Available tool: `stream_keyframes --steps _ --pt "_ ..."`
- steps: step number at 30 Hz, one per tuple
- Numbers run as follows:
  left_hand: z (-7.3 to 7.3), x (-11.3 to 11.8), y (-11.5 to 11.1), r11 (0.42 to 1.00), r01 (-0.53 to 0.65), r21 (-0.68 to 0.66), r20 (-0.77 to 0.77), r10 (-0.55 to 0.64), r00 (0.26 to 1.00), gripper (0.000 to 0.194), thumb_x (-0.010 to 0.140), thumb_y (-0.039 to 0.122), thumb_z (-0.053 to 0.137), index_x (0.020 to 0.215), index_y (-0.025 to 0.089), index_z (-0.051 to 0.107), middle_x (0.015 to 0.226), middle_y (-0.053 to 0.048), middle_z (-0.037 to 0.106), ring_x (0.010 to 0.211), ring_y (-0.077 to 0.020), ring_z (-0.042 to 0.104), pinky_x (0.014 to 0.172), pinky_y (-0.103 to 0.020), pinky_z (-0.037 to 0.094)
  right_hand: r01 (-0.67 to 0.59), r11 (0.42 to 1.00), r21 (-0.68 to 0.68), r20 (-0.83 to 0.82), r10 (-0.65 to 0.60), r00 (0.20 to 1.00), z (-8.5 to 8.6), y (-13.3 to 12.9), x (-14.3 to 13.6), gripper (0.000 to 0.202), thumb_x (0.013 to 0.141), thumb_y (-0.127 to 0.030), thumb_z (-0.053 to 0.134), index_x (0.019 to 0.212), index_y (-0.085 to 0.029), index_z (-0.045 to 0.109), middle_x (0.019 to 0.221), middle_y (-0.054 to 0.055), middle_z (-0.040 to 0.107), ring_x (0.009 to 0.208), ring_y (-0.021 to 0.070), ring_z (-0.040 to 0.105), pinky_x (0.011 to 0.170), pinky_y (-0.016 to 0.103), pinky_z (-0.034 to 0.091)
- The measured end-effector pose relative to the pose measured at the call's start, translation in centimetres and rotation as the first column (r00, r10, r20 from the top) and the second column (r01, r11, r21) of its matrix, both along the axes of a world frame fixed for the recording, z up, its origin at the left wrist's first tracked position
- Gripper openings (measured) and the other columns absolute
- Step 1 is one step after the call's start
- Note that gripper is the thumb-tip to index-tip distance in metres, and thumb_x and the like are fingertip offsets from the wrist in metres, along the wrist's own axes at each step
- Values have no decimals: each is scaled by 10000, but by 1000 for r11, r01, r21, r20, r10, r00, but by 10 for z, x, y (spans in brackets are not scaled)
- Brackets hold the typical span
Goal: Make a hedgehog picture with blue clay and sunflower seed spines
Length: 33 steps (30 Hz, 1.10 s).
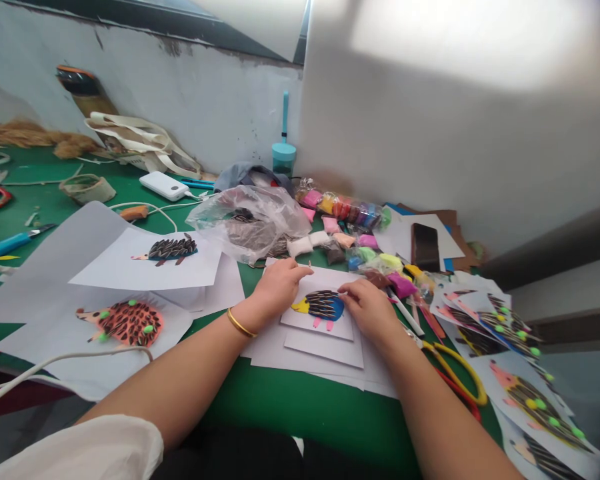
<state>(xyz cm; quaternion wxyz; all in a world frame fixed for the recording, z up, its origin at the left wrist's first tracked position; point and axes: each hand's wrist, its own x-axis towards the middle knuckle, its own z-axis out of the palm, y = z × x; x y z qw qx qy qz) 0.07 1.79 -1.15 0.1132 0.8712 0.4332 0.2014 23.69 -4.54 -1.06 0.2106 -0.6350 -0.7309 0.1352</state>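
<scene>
A white card (293,319) lies before me with a hedgehog picture (325,305) on it: yellow face, blue body, pink feet, and rows of striped sunflower seeds as spines. My left hand (281,283) rests at the card's upper left, its index finger stretched out over the paper. At the hedgehog's right end my right hand (370,305) has thumb and fingertips drawn together against the blue body. Whatever sits between those fingertips is too small to make out. More white sheets (325,357) are stacked under the card.
Left lie two other hedgehog pictures (173,249) (125,321) and a white cable (70,357). Behind the card are a clear plastic bag (253,223) and coloured clay packets (365,257). Yellow-and-red-handled scissors (460,373), a phone (425,247) and finished hedgehog cards (540,403) lie right.
</scene>
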Motion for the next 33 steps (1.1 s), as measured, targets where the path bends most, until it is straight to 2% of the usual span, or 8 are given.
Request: stream_keyframes --steps 7,14,33 --pt "-6 6 -3 998 65 27 -49 -63 997 469 891 87 451 1206 335 695 908 -70 578 850 -206 511 751 -341 400 13 1000 1 -4 -13 1000 2 0 0 172 887 -245 565 959 -235 721 963 52 685 958 219 624 853 351 448" --pt "-3 16 -11 990 132 46 -140 -124 982 335 950 254 504 1182 412 687 949 -60 548 887 -217 484 767 -352 353 17 1000 12 0 -17 1000 0 -1 2 169 891 -254 563 929 -232 726 934 45 679 936 211 620 844 341 448" --pt "2 20 -14 985 165 46 -181 -155 971 327 955 273 496 1177 417 689 947 -67 561 893 -224 503 817 -379 358 12 1000 -10 5 -12 1000 -2 1 -2 165 896 -232 565 932 -237 726 947 43 681 958 212 622 856 341 448"
